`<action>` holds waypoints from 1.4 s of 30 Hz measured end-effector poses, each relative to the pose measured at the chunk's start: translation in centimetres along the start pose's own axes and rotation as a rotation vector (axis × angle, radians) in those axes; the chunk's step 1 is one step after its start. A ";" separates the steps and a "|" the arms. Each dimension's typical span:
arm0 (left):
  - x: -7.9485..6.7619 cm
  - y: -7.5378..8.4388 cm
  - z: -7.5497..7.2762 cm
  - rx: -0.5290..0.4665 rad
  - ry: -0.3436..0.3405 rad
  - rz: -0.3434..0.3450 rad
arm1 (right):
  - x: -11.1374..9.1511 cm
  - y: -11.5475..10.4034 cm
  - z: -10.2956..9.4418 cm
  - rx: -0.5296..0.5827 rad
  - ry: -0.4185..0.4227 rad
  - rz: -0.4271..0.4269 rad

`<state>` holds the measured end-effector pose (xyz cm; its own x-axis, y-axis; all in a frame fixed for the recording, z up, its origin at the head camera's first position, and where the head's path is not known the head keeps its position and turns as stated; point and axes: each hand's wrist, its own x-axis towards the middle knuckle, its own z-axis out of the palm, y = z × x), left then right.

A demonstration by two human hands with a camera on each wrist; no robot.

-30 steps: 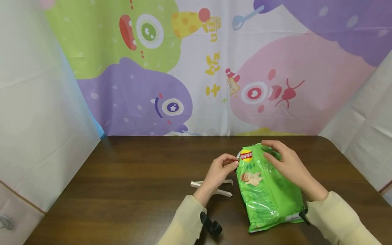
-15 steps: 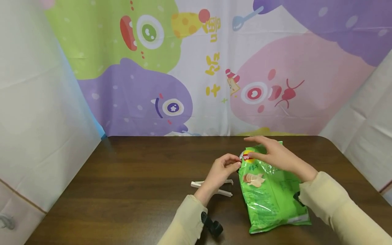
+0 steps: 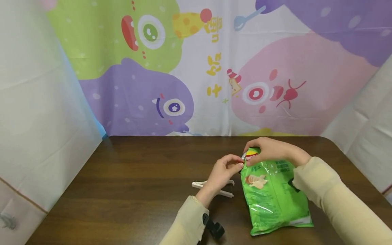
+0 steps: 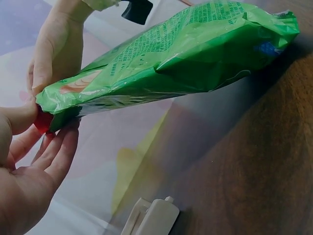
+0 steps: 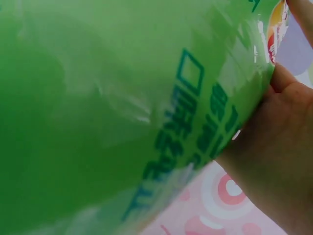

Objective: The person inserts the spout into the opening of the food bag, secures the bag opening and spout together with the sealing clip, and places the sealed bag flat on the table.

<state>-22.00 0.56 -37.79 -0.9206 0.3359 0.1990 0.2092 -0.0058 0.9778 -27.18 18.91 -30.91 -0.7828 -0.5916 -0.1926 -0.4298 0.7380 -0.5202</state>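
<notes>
Chip bag [image 3: 272,194] top pinched between left hand [image 3: 225,170], right hand [image 3: 269,149].

One green Lay's chip bag [image 3: 272,194] lies on one dark wooden table [image 3: 128,183]. Just left of the bag lies one white bag clip [image 3: 214,189], its two arms spread apart. Two hands meet at the bag's top: one left hand [image 3: 225,170] and one right hand [image 3: 271,149]. One cartoon-monster cloth [image 3: 196,68] hangs behind the table.
</notes>
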 end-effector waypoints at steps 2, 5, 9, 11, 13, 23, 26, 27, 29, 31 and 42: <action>0.0 0.1 0.1 0.004 -0.005 0.014 | 0.1 0.1 -0.1 0.019 -0.010 0.012; 0.1 0.2 0.1 0.019 -0.005 0.023 | 0.2 0.1 -0.2 0.027 -0.013 0.008; 0.1 0.3 0.2 0.031 -0.013 0.030 | 0.3 0.3 -0.3 0.033 -0.024 -0.002; 0.1 0.2 0.2 0.029 -0.020 0.039 | 0.3 0.4 -0.3 0.018 -0.020 -0.019; 0.1 0.2 0.2 0.027 -0.024 0.047 | 0.4 0.5 -0.4 0.007 -0.014 -0.047; 0.1 0.2 0.3 0.024 -0.027 0.054 | 0.5 0.7 -0.4 0.049 -0.004 -0.096; 0.1 0.2 0.3 0.018 -0.033 0.054 | 0.5 0.7 -0.4 0.051 0.003 -0.103; 0.1 0.2 0.3 0.021 -0.034 0.054 | 0.5 0.8 -0.4 0.052 0.004 -0.106; 0.1 0.2 0.2 0.034 -0.033 0.057 | 0.6 0.7 -0.5 0.058 0.001 -0.110; 0.1 0.1 0.2 0.052 -0.030 0.067 | 0.6 0.7 -0.5 0.061 -0.006 -0.111; 1.0 -2.5 0.2 0.080 -0.014 0.051 | 0.5 0.5 -0.4 0.013 0.008 -0.122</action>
<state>-23.37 1.14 -40.09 -0.9035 0.3501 0.2472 0.2820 0.0514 0.9580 -28.01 19.08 -30.90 -0.7288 -0.6740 -0.1209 -0.5159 0.6565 -0.5504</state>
